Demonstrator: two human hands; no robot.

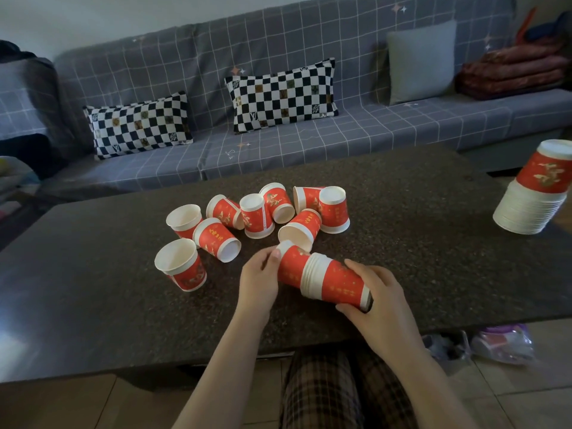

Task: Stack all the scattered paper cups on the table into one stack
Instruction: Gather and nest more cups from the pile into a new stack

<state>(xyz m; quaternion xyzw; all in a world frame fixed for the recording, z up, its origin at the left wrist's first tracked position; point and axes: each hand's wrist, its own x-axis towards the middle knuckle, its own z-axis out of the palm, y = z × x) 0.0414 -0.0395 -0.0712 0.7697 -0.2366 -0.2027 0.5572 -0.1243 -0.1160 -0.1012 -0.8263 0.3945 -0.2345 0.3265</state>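
Observation:
Several red and white paper cups [255,215] lie scattered on the dark speckled table [418,212], some upright, some upside down, some on their sides. I hold a short stack of nested cups [334,278] on its side just above the table's near half. My right hand [376,300] grips the stack's right end. My left hand [261,281] holds the red cup [291,264] at the stack's left end, thumb near its white base. Two upright cups [181,264] stand to the left.
A tall upside-down stack of the same cups [535,193] stands at the table's right edge. Behind the table is a grey checked sofa [340,131] with patterned pillows [139,123]. Plastic bags [501,343] lie on the floor at the right, beneath the table edge.

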